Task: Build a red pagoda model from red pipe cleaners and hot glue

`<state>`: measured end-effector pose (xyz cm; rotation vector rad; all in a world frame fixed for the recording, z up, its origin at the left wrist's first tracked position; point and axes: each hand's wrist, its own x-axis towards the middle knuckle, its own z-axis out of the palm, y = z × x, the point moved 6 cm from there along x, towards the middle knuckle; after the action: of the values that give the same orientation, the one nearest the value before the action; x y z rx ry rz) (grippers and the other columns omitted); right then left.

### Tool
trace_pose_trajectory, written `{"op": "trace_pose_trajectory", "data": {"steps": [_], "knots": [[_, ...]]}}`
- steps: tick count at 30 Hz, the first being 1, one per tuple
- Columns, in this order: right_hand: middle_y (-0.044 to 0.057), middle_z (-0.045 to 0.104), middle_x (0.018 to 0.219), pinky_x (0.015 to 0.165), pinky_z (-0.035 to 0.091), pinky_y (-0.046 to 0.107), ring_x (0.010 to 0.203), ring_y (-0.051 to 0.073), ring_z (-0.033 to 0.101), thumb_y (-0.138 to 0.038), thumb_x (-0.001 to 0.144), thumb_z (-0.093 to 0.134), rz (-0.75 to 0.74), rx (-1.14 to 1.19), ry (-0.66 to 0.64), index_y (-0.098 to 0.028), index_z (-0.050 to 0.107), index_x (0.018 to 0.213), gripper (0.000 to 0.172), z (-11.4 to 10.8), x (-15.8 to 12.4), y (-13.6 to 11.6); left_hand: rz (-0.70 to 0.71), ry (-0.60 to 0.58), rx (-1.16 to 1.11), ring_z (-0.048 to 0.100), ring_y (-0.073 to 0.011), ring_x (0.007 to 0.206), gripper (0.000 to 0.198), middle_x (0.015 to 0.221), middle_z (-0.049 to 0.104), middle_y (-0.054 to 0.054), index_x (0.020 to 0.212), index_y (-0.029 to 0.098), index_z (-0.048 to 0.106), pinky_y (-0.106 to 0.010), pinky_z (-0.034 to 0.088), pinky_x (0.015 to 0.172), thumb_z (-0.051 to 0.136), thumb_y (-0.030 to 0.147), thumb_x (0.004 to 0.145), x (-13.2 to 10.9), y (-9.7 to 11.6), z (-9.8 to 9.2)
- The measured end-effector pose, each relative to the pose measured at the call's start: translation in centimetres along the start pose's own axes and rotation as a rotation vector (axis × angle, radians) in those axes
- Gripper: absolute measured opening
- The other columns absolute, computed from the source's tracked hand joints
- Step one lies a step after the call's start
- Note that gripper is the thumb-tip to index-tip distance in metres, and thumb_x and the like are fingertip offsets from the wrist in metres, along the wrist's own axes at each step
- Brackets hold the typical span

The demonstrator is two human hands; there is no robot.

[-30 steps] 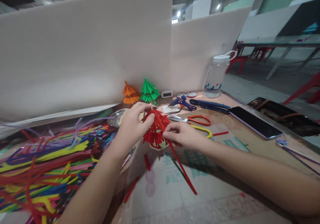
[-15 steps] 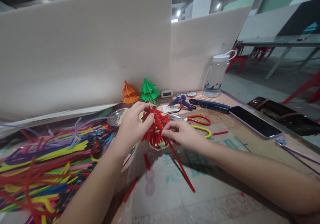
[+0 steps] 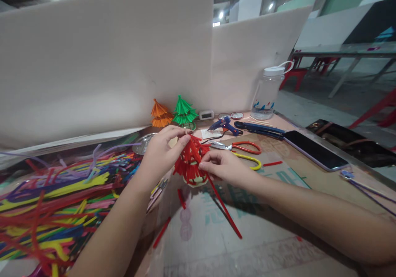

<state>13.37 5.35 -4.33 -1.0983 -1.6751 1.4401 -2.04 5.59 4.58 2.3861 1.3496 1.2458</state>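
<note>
A small red tree-shaped craft (image 3: 189, 170), made of tiered pipe-cleaner fringes, stands on a pale base over the cardboard. My left hand (image 3: 165, 147) is closed at its top, thumb and forefinger pinching the tip. On the tree's right side, my right hand (image 3: 221, 165) pinches a long red pipe cleaner (image 3: 225, 206), whose free end slants down toward me. Part of the tree's upper left is hidden behind my left fingers. Just beyond my right hand lie orange-handled scissors (image 3: 247, 146) and a yellow handle (image 3: 252, 161).
Loose coloured pipe cleaners (image 3: 62, 202) heap at left. Orange (image 3: 161, 114) and green (image 3: 184, 112) trees stand by the white partition (image 3: 108, 62). Behind my right hand are a blue glue gun (image 3: 225, 125), a phone (image 3: 315, 150) and a water bottle (image 3: 264, 93). Red offcuts (image 3: 161, 232) lie nearby.
The red tree has tilted slightly, its lower fringe shifting a little left. Both hands keep their pinches, and the right has barely moved.
</note>
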Motion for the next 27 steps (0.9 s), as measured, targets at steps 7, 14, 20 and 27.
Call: {"op": "trace_pose_trajectory", "data": {"steps": [7,14,20,27], "knots": [[-0.007,0.052,0.049,0.044,0.03,0.021,0.043,0.008,0.042,-0.026,0.087,0.063,0.026,0.014,-0.017,-0.019,0.059,0.075,0.015,0.1,-0.2,-0.3,0.01,0.014,-0.012,0.066,-0.0199,0.1,0.02,0.103,0.072,-0.006,0.096,0.02,0.073,-0.032,0.051,0.091,0.057,0.031,0.094,0.1,-0.2,0.1],[-0.004,0.055,0.054,0.048,0.033,0.023,0.047,0.009,0.046,-0.041,0.092,0.056,-0.087,-0.2,-0.064,-0.018,0.056,0.069,0.032,-1.5,0.3,-1.5,-0.017,-0.009,-0.092,0.067,-0.02,0.102,0.026,0.106,0.073,-0.006,0.1,0.019,0.074,-0.032,0.05,0.093,0.055,0.036,0.097,0.2,-0.6,0.1],[-0.001,0.059,0.06,0.053,0.036,0.024,0.053,0.011,0.05,-0.044,0.093,0.05,-0.189,-0.385,-0.038,-0.018,0.058,0.074,0.033,-3.9,0.3,-3.1,-0.052,-0.021,-0.117,0.067,-0.0192,0.097,0.021,0.103,0.074,-0.005,0.099,0.019,0.074,-0.032,0.05,0.093,0.066,0.037,0.089,0.2,-0.8,-0.2],[0.008,0.072,0.088,0.06,0.036,0.028,0.074,0.021,0.063,-0.04,0.088,0.058,-0.045,-1.16,0.085,-0.019,0.069,0.094,0.025,-11.8,2.0,-1.0,-0.09,-0.039,-0.253,0.068,-0.0206,0.101,0.026,0.107,0.075,-0.007,0.1,0.019,0.076,-0.033,0.05,0.096,0.06,0.038,0.093,0.3,-1.6,0.4]]}}
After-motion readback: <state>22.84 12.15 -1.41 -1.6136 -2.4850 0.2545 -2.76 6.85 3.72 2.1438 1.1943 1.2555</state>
